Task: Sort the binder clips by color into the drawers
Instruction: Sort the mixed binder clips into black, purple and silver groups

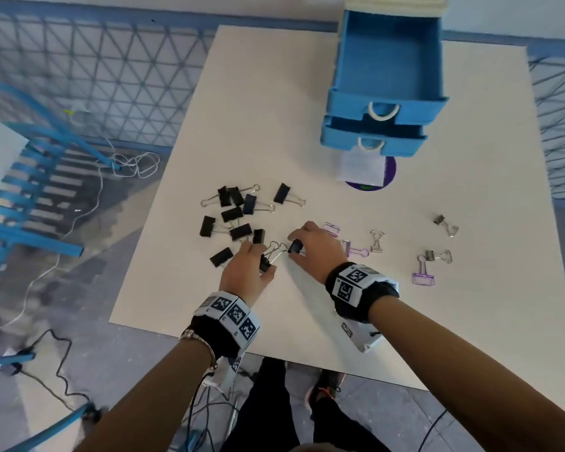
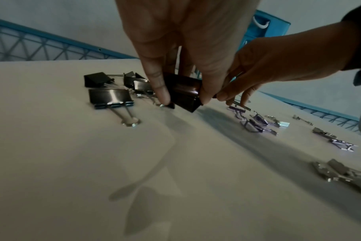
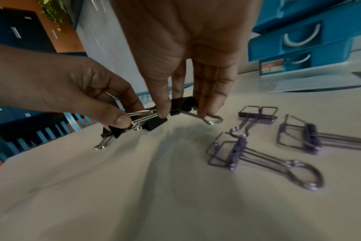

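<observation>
My left hand (image 1: 261,260) (image 2: 183,97) pinches a black binder clip (image 1: 265,264) (image 2: 182,91) just above the white table, near the pile of black clips (image 1: 232,214). Beside it my right hand (image 1: 295,248) (image 3: 185,110) pinches another black clip (image 1: 296,246) (image 3: 183,103) between thumb and fingers. In the right wrist view my left hand (image 3: 122,120) also has silver wire handles (image 3: 140,116) in its grasp. Purple wire clips (image 1: 356,252) (image 3: 237,151) lie right of my right hand. The blue drawer unit's top drawer (image 1: 388,60) stands wide open, the second drawer (image 1: 372,136) slightly open.
Silver clips (image 1: 376,241) and a purple one (image 1: 423,278) are scattered toward the table's right side. A paper tag on a purple disc (image 1: 369,172) lies before the drawers. A blue chair (image 1: 30,197) and cables (image 1: 128,164) sit left of the table.
</observation>
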`<state>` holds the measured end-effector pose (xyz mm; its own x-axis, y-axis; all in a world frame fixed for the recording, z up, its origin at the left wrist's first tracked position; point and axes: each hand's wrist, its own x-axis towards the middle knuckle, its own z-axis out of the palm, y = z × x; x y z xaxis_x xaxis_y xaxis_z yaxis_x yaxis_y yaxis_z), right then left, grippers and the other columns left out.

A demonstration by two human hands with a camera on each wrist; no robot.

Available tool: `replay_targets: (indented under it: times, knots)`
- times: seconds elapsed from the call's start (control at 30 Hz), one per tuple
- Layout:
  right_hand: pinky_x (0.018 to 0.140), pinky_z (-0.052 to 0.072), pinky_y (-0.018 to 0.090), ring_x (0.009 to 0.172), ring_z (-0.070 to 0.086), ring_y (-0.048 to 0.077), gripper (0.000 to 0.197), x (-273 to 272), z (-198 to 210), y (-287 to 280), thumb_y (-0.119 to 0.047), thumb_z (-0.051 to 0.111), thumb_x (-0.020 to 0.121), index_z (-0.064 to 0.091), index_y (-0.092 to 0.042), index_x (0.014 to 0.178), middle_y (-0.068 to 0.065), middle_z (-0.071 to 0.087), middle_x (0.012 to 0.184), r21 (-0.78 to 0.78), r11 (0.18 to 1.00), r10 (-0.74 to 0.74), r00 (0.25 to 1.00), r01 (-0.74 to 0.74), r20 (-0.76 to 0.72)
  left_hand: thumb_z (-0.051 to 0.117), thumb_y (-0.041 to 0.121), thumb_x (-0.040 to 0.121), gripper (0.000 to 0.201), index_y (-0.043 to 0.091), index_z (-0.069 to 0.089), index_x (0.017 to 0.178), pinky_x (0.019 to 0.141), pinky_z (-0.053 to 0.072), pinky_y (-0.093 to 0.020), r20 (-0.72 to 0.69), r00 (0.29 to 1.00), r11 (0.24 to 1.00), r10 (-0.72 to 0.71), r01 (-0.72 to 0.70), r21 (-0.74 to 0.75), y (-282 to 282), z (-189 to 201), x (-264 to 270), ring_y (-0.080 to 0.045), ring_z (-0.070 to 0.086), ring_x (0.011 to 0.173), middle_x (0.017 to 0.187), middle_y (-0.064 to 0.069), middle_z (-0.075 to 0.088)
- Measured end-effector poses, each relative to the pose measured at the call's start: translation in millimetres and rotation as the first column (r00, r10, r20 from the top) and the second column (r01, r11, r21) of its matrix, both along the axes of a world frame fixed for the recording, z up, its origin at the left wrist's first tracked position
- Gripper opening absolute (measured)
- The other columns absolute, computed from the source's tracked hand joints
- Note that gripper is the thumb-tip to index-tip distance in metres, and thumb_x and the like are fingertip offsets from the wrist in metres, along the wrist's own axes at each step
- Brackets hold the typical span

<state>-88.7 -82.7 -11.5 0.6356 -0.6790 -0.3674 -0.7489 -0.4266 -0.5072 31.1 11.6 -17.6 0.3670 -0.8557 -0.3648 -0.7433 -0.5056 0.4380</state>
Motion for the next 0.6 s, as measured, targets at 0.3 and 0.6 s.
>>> replay_targets:
  times: [0.3, 0.6]
  knots:
    - [0.081, 0.05, 0.043, 0.103, 0.054, 0.033, 0.03, 34.2, -18.2, -3.1, -0.014, 0.053, 0.089, 0.052, -0.007, 0.118, 0.014, 0.048, 0.12, -0.012, 0.999, -0.046, 0.997, 0.045, -0.062, 0.06, 0.015, 0.086, 0.04, 0.004, 0.05, 0.124, 0.074, 0.051, -0.037, -0.002, 1.0, 0.995, 0.005, -0.005, -0.1, 21.3, -9.8, 18.2, -0.032, 0.057, 0.102, 0.124, -0.017, 0.048]
    - [0.115, 0.017, 0.049, 0.144, 0.003, 0.034, 0.086, 47.1, -28.6, -18.7, -0.052, 0.057, 0.082, 0.009, -0.02, 0.146, 0.016, -0.006, 0.156, -0.077, 0.997, -0.025, 1.0, 0.026, 0.011, 0.069, 0.025, 0.076, 0.048, 0.007, 0.053, 0.118, 0.082, 0.054, -0.05, 0.158, 0.986, 0.969, 0.043, -0.002, -0.249, 29.3, -22.8, 55.1, -0.033, 0.05, 0.113, 0.119, -0.02, 0.058]
